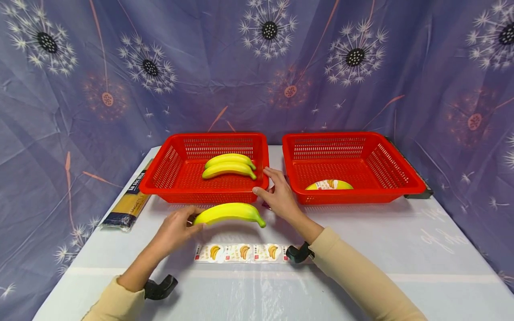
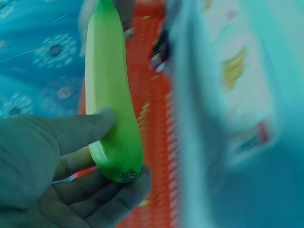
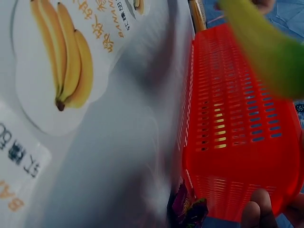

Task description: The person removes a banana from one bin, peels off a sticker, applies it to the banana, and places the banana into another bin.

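Yellow and smooth, the banana [image 1: 230,213] is pinched at its left end by the left hand [image 1: 176,229], while the right hand [image 1: 279,196] rests open-fingered on the left red basket [image 1: 168,176], perhaps to hold it steady.

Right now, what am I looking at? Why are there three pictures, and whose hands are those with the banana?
They belong to a person wearing three small cameras. The big picture comes from one on the head, looking down at a table. The other two come from cameras strapped to each wrist, so they look very close up and blurry.

The left hand holds a yellow banana by one end; the left wrist picture shows its fingers wrapped around it. The right hand touches the corner of the left red basket, which already has two bananas inside. The right red basket holds a packet with a banana picture. A strip of banana-picture packets lies in front of the hands, and a spaghetti pack lies far left.
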The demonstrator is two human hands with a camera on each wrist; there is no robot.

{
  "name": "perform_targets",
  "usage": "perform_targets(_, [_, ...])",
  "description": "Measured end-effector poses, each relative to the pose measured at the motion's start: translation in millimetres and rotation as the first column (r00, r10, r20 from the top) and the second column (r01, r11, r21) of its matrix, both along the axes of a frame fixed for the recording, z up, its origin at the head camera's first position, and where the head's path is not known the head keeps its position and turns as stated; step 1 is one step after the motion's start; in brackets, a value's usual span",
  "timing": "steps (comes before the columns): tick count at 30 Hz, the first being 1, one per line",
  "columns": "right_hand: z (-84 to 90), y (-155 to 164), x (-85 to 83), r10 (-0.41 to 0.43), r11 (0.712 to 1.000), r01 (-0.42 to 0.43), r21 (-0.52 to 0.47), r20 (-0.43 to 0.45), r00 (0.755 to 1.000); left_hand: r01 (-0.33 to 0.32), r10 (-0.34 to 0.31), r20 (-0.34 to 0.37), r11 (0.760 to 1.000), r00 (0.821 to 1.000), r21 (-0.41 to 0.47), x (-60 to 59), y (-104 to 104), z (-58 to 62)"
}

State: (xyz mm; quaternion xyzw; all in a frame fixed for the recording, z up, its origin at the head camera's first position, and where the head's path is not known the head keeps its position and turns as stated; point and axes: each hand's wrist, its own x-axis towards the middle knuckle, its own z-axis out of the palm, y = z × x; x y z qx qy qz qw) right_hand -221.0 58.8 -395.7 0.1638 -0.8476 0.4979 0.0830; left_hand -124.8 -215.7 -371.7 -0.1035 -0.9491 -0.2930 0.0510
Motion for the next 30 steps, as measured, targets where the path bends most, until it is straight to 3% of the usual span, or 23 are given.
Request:
perform_targets(5, [0.2, -0.1, 0.0, 0.0, 1.0, 0.0, 0.017, 0.018, 1.0, -0.016, 0.014, -0.027, 0.998, 1.0, -0.065, -0.8, 26.9, -23.7])
perform_targets(13, [0.0, 0.0, 0.9, -0.017, 0.999, 0.015, 0.043, 0.044, 0.999, 0.017, -0.02, -0.065, 0.999, 0.998, -0.052, -4.1, 68.2, -43.9])
perform_targets(30, [-1.4, -1.1, 0.7, -0.028, 0.999, 0.027, 0.04, 0.028, 0.999, 0.08, -0.082, -0.117, 0.996, 0.99, -0.028, -15.9, 101.9, -52.9])
